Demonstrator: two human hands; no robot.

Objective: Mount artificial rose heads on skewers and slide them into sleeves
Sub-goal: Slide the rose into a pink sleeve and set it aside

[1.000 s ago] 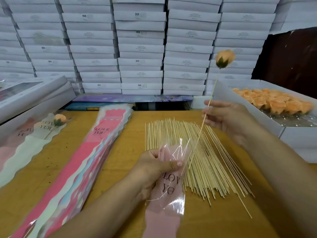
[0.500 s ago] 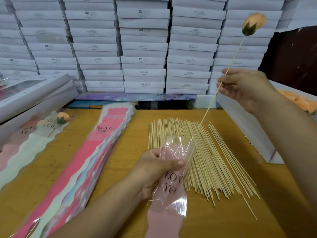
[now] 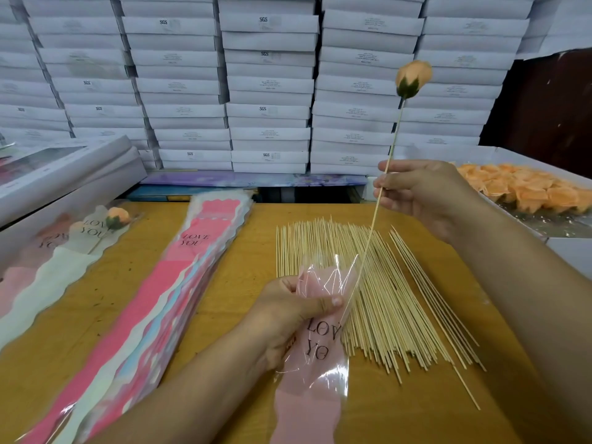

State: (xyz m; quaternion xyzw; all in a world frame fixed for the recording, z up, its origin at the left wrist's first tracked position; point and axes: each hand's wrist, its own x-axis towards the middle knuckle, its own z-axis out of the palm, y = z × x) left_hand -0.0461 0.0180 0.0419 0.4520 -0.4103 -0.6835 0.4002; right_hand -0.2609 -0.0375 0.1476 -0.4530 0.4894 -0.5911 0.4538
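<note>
Sleeve: near centre, your left hand (image 3: 288,315) grips the pink-and-clear sleeve (image 3: 315,347) just below its open mouth, thumb pinching the film; it looks feather-light, floppy and slick, so keep hold near the mouth, where your grip can keep it gaping; crush it and the film will likely crease shut.
Skewer tip: the lower end of the skewer (image 3: 373,219) sits inside the mouth, just right of your thumb; how deep it reaches you cannot tell through the glare.
Loose skewers: a fan of bare sticks (image 3: 384,299) lies on the wooden table (image 3: 224,283), under and right of the sleeve; thin, stiff, probably quick to snap if bent.
Right hand: your right hand (image 3: 426,193), farther and to the right, pinches the skewer at mid-length; judged a good hold, since gripping higher would let the stick whip.
Rose head: the peach rose head (image 3: 413,76) rides the far top end; likely soft and easily dented; don't squeeze it; push from the stick.
Supply: a tray of rose heads (image 3: 528,190) sits far right; stacked sleeves (image 3: 179,283) lie left.
</note>
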